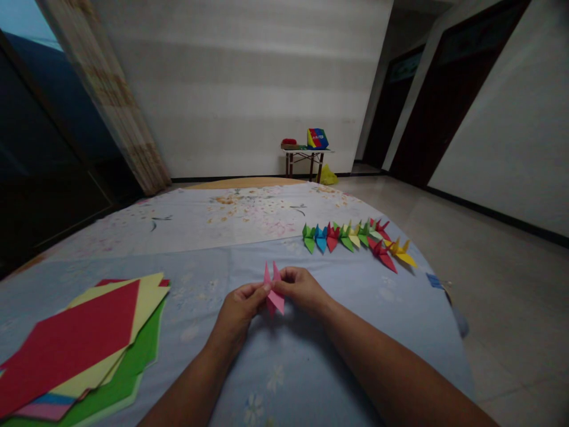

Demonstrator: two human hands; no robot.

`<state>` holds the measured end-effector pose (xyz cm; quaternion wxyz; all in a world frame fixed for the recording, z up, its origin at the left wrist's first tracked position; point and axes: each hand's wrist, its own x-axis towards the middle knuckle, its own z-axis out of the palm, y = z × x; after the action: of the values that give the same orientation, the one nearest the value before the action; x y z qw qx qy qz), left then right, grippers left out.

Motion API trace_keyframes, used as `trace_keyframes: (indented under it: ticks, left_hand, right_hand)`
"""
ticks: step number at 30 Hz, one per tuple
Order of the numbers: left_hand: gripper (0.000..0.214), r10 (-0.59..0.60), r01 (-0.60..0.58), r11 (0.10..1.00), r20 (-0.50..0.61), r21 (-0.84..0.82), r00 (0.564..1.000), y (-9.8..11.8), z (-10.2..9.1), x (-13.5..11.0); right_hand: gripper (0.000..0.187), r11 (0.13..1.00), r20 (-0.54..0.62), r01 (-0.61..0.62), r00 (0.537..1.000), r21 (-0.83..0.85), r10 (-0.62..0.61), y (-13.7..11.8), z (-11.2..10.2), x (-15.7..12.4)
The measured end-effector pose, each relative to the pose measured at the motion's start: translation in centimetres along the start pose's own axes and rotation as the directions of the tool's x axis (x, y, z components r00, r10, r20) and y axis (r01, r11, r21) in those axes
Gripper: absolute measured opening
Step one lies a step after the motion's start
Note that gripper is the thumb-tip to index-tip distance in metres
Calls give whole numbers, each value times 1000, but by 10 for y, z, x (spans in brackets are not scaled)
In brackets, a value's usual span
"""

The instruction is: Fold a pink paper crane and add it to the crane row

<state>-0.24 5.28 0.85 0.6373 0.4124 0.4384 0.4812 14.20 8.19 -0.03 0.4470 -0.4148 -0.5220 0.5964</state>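
Between my hands is a pink folded paper crane (pixel 276 300), held just above the blue cloth with two narrow points upward and the wider points downward. My left hand (pixel 242 305) pinches its left side with thumb and forefinger. On its right side, the thumb and fingers of my right hand (pixel 303 287) close around the paper near one upright point. The fingertips cover part of the folds. Beyond my right hand stand several finished paper cranes in a row, among them a blue one (pixel 320 238), a red one (pixel 332 237) and a yellow one (pixel 401 253).
A stack of coloured paper sheets (pixel 89 320) lies at the left on the round table, which a floral tablecloth (pixel 186 332) covers. Its right edge curves past the cranes. Farther off, a small table (pixel 306 152) against the wall bears a colourful box (pixel 317 138).
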Motion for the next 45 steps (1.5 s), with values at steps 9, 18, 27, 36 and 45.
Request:
trace_keyframes:
  ticks: [9, 18, 27, 36, 45]
  left_hand:
    - [27, 2, -2, 1000, -7, -19, 1000, -9, -7, 6]
    - [31, 51, -57, 990, 50, 127, 997, -7, -10, 5]
    - [34, 60, -68, 971, 42, 227, 997, 3, -5, 1]
    - [30, 61, -72, 983, 68, 168, 996, 5, 0, -2]
    - [29, 22, -26, 996, 51, 83, 998, -1, -2, 1]
  right_hand:
    - [32, 999, 35, 34, 999, -21, -33, 1, 2, -1]
    - [33, 1000, 36, 10, 999, 4, -10, 3, 0, 0]
    - [31, 998, 83, 60, 995, 6, -60, 6, -1, 0]
    - [28, 994, 71, 68, 995, 86, -74, 1, 0, -2]
    - [30, 993, 31, 75, 996, 88, -78, -1, 3, -1]
